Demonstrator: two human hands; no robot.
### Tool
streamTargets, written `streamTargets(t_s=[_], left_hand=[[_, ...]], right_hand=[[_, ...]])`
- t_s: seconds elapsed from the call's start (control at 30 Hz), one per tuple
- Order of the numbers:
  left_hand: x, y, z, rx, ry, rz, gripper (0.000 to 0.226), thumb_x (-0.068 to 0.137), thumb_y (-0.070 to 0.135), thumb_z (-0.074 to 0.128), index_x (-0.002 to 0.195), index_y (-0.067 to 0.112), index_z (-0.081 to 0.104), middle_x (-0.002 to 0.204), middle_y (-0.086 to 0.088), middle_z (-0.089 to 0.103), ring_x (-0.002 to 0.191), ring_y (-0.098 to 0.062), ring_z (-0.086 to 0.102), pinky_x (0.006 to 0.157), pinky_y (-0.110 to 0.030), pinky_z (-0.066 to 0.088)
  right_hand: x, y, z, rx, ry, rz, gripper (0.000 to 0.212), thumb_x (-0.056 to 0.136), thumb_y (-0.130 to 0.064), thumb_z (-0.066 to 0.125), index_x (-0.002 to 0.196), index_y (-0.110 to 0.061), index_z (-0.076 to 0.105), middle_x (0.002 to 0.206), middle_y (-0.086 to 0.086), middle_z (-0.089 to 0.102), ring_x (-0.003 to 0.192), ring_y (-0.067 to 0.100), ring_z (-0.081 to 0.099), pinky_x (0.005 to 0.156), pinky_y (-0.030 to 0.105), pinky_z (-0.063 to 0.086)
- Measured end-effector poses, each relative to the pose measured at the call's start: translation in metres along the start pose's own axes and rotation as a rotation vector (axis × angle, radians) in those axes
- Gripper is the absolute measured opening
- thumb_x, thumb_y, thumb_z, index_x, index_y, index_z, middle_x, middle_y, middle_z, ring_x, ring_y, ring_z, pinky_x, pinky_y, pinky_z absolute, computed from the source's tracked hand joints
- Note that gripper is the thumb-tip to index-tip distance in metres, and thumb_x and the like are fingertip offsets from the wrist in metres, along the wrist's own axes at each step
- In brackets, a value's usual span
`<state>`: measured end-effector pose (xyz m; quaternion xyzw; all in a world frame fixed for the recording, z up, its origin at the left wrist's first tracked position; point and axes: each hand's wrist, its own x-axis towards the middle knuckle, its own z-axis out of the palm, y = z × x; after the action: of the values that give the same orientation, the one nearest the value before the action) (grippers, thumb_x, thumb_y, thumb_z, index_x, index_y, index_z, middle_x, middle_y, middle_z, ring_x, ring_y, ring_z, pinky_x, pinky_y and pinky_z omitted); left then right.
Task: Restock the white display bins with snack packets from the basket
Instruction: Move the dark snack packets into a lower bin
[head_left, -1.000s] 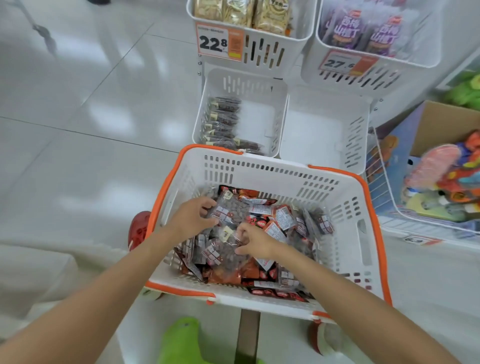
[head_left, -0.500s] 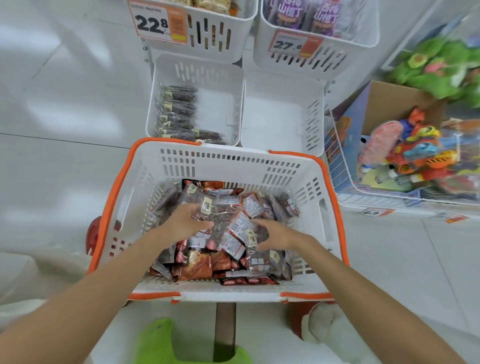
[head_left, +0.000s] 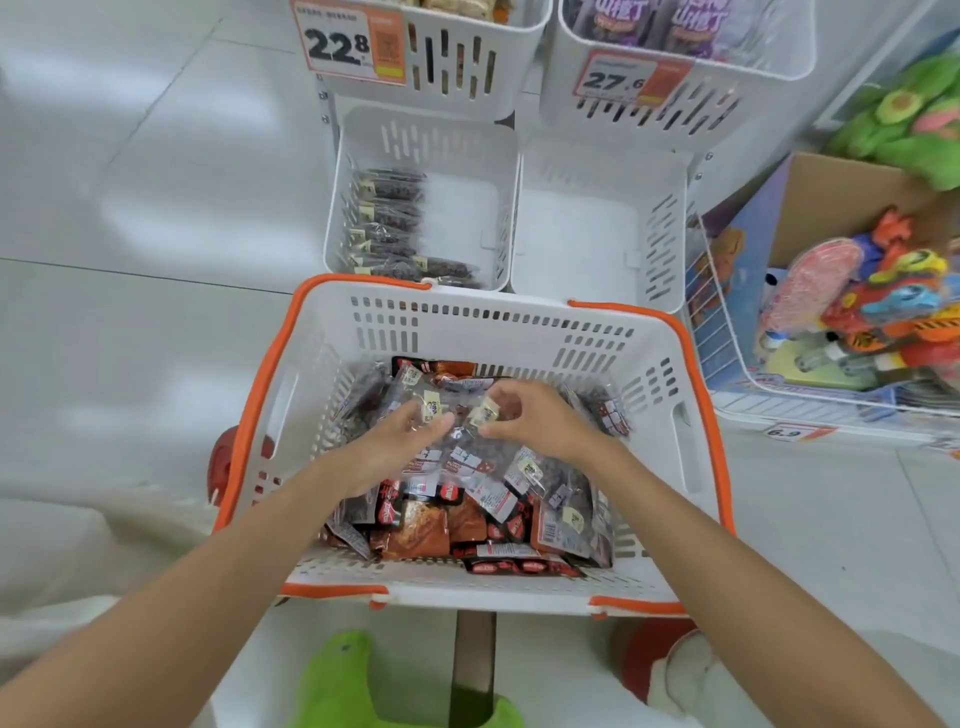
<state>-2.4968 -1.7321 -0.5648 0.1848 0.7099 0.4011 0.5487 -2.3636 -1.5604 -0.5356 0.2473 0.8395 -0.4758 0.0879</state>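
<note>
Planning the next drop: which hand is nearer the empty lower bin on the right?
Right. The right hand pinches a packet in the basket, almost straight before the empty bin; the left hand lies further left, in line with the half-filled bin.
</note>
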Motion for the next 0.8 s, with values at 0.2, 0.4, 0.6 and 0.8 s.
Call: streamTargets(t_s=[0.2, 0.4, 0.6, 0.8], left_hand=[[0.005, 0.009, -0.004, 0.088, 0.02, 0.071, 0.09, 0.068, 0.05, 0.085, 0.139, 0.03, 0.034, 0.137, 0.02, 0.043, 0.125, -0.007, 0.044, 0.106, -0.03, 0.039], [0.008, 0.025, -0.02, -0.002, 0.015, 0.074, 0.096, 0.077, 0.024, 0.084, 0.152, 0.023, 0.026, 0.142, 0.004, 0.045, 0.133, -0.02, 0.044, 0.097, -0.033, 0.043], [0.009, 0.061, -0.038, 0.258, 0.021, 0.262, 0.075, 0.076, 0.028, 0.084, 0.135, 0.022, 0.038, 0.122, 0.011, 0.053, 0.117, -0.014, 0.052, 0.095, -0.028, 0.042], [0.02, 0.109, -0.068, 0.237, 0.125, 0.48, 0.079, 0.07, 0.024, 0.089, 0.136, 0.023, 0.045, 0.123, 0.009, 0.06, 0.112, -0.01, 0.059, 0.096, -0.026, 0.05]], right_hand=[[0.02, -0.034, 0.005, 0.113, 0.085, -0.077, 0.043, 0.08, -0.034, 0.08, 0.118, -0.02, 0.065, 0.111, -0.01, 0.061, 0.097, 0.002, 0.056, 0.086, 0.025, 0.045], [0.031, -0.055, -0.03, -0.023, -0.253, 0.005, 0.074, 0.086, -0.035, 0.075, 0.149, -0.029, 0.037, 0.138, -0.005, 0.047, 0.126, 0.008, 0.042, 0.097, 0.018, 0.035], [0.049, -0.066, -0.045, -0.062, -0.173, -0.088, 0.042, 0.08, -0.04, 0.079, 0.116, -0.022, 0.067, 0.102, 0.001, 0.07, 0.087, 0.011, 0.062, 0.081, 0.031, 0.047], [0.071, -0.1, -0.091, -0.127, -0.181, -0.169, 0.052, 0.08, -0.036, 0.08, 0.126, -0.023, 0.061, 0.116, -0.014, 0.066, 0.102, 0.003, 0.062, 0.089, 0.024, 0.047]])
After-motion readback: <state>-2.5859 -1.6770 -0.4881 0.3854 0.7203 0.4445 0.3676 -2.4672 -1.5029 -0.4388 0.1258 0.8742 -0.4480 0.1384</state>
